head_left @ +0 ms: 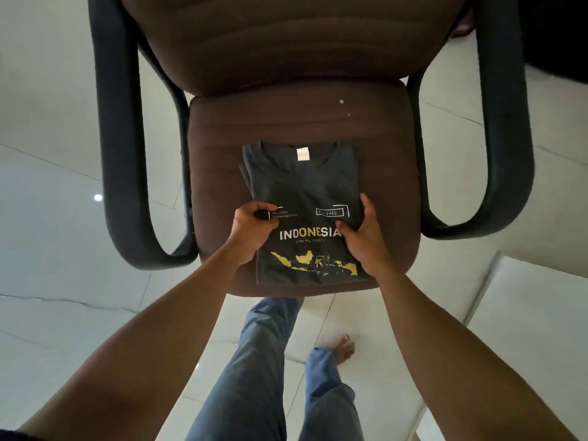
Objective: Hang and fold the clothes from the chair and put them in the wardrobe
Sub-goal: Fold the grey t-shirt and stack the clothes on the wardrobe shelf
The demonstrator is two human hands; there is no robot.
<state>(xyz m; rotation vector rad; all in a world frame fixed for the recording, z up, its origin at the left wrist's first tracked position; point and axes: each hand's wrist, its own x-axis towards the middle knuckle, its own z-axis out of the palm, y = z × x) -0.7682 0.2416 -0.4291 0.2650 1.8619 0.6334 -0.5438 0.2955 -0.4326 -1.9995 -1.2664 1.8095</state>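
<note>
1. Looking down from the head camera, the far left shows the pale tiled floor (47, 148), shiny, with a small bright spot of light on it.
2. Next comes the chair's left armrest (121, 173), a thick black loop that curves round near the seat.
3. The left hand (251, 227) grips the left edge of the T-shirt (305, 186). Its fingers are curled in tight, and a bit of dark cloth is pinched between them.
4. The T-shirt is dark grey and folded into a neat rectangle. It lies flat on the brown seat (388, 173) of the chair, toward the front edge. The collar and a small white label (303, 154) point at the chair back. The front says "INDONESIA" in white and yellow letters, with a yellow map (313, 262) below.
5. The right hand (362, 237) holds the right edge of the T-shirt. The thumb presses on top by the letters, and the fingers wrap round the side.
6. Past it is the right armrest (509, 154), black like the other one.
7. Below the seat, two legs in blue trousers (264, 361) stand on the floor, and one bare foot (345, 348) shows.
</note>
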